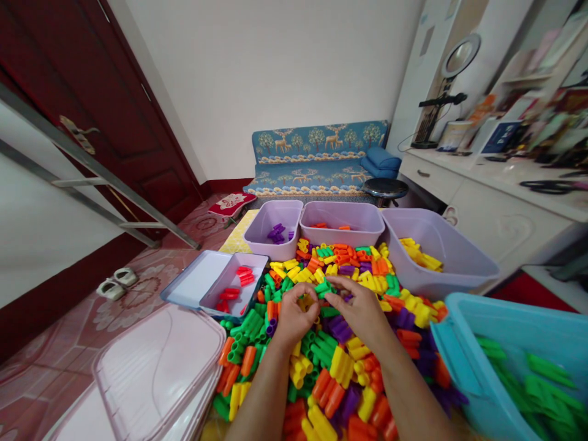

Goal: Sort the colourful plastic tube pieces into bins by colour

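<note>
Head view: the right hand (356,303) pinched a green piece (324,288) between thumb and fingers, above the heap of coloured pieces (340,365); the left hand (296,309) was curled close beside it – whether it gripped anything, I could not tell; beyond the heap, the left lavender bin (271,250) held purple pieces (277,233), the middle bin (342,237) orange, the right bin (459,260) yellow; red pieces (229,294) (only a few) lay in the shallow box (215,291) – and the turquoise tub (459,352) contained green ones.
</note>
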Available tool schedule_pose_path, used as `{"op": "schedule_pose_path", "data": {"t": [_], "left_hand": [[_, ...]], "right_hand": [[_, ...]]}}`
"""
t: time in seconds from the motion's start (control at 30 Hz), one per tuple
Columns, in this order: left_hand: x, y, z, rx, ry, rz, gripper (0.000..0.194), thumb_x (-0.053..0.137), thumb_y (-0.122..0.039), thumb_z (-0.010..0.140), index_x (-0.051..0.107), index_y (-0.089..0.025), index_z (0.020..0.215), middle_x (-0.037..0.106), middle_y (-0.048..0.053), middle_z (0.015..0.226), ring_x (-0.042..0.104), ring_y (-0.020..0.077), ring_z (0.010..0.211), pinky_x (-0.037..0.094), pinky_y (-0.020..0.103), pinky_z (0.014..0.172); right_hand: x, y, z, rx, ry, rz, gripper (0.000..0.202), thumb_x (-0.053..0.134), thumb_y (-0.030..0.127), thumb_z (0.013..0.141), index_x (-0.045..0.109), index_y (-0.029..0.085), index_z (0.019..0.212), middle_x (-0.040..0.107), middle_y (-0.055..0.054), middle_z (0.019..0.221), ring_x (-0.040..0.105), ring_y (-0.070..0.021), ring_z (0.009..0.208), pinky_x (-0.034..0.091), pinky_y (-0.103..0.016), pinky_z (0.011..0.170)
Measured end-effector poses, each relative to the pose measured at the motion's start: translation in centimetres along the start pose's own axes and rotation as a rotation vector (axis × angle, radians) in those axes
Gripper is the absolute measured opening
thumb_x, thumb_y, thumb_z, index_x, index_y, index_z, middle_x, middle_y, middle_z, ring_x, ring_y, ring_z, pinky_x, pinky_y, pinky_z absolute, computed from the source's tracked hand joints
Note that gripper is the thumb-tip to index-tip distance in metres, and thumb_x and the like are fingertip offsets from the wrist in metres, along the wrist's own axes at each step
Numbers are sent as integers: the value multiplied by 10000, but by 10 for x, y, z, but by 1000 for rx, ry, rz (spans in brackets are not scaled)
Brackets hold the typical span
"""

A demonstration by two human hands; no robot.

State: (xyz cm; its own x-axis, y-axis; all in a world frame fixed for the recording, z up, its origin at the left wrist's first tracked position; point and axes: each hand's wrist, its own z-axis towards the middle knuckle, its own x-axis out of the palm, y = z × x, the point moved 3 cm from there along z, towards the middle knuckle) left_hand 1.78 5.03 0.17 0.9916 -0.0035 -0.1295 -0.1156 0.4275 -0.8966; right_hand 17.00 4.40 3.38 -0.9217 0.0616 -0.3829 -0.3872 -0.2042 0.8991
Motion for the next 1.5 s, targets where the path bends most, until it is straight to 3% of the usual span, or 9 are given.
{"op": "schedule_pose_path", "data": {"t": [0.27, 0.4, 0.63, 0.8, 0.93, 1.1, 1.2, 1.33, 1.5], "left_hand": [[-1, 4, 1, 9, 22, 26, 158, 480, -23, 682, 543, -166, 659, 622, 17, 747, 593, 147, 762, 459, 257, 746], [-2, 7, 3, 40, 5, 173, 299, 496, -49, 726, 615, -176, 969, 655, 66, 1020, 607, 186, 940, 475, 307, 839], [8, -3, 3, 198, 331, 588, 727, 403, 14, 732, 434, -336, 1368, 419, 12, 1454, 477, 229, 1230, 384, 414, 1012], [12, -2, 3, 203, 382, 729, 684, 406, 8, 726, 510, -327, 1314, 432, 14, 1443, 516, 245, 1169, 415, 424, 958], [10, 2, 4, 186, 314, 638, 480, 449, -51, 797, 615, -277, 1188, 584, 47, 1267, 553, 219, 1104, 428, 378, 941], [10, 6, 5, 137, 275, 606, 62, 623, -211, 794, 674, -207, 828, 678, 46, 815, 596, 208, 848, 450, 340, 811], [10, 7, 4, 120, 253, 594, 126, 614, -268, 815, 635, -191, 718, 634, 34, 711, 584, 188, 771, 452, 317, 765], [4, 6, 3, 131, 86, 582, 166, 583, -262, 826, 640, -200, 970, 606, 90, 1059, 560, 221, 1038, 451, 359, 901], [0, 11, 1, 119, -26, 757, 621, 614, -251, 776, 411, -239, 1363, 309, 137, 1466, 283, 328, 1360, 290, 529, 1079]], "right_hand": [[7, -9, -1, -4, 72, -161, 148, 578, 215, 716, 645, 199, 848, 669, -3, 745, 604, -154, 656, 463, -271, 636], [4, -22, 3, 43, 72, -111, 187, 564, 216, 719, 637, 200, 891, 681, -9, 761, 629, -159, 687, 479, -273, 654], [-31, -17, 7, 64, -80, 65, 226, 633, 299, 706, 643, 162, 886, 684, -41, 784, 627, -177, 709, 502, -299, 655], [-72, 19, -8, -108, -725, 356, 303, 697, 353, 701, 629, 194, 950, 659, -13, 820, 606, -147, 677, 491, -319, 679], [-99, 36, -28, -335, -1252, 613, 271, 460, 434, 870, 584, 226, 991, 634, -46, 957, 601, -148, 702, 475, -334, 670], [-100, 15, -19, -178, -1056, 859, 410, 351, 503, 893, 616, 191, 926, 624, -76, 915, 579, -148, 665, 439, -293, 578], [-82, -4, -6, -57, -816, 591, 315, 514, 466, 824, 638, 185, 895, 654, -53, 844, 584, -150, 667, 447, -285, 615], [-46, -29, 9, -10, -305, -76, 309, 574, 384, 782, 661, 179, 997, 684, -88, 1029, 615, -241, 967, 463, -408, 869], [-19, -43, 11, -57, -76, -617, 457, 469, 173, 818, 540, 132, 1268, 581, -146, 1279, 533, -288, 1173, 388, -465, 1004]]}}
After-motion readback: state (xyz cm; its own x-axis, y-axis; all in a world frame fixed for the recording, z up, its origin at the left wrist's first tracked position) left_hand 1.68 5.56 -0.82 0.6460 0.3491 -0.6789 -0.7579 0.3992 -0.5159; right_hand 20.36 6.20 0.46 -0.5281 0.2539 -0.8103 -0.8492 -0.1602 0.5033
